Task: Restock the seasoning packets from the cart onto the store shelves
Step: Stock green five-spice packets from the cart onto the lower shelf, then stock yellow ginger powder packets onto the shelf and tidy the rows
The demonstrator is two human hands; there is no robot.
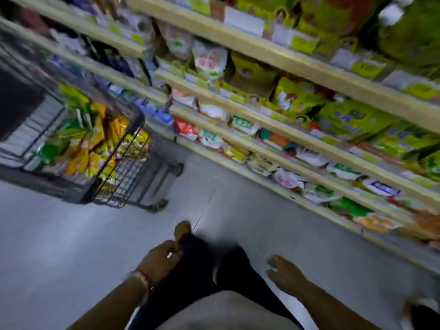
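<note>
The left grip [162, 259] hangs low by the dark trouser leg [200, 270], fingers loosely curled with nothing in them; a band [140, 279] circles that wrist. The right grip [283, 272] is spread, fingers relaxed and apart, empty, over the grey floor [71, 234]. Both sit well apart from the stock. The seasoning packets [95, 144], yellow and green, lie heaped in the wire cart [123, 177], which stands on the floor to the left, just beside the store shelves [273, 125]. Those shelves run diagonally at right, packed with blurred green, white and red bags [352, 120].
</note>
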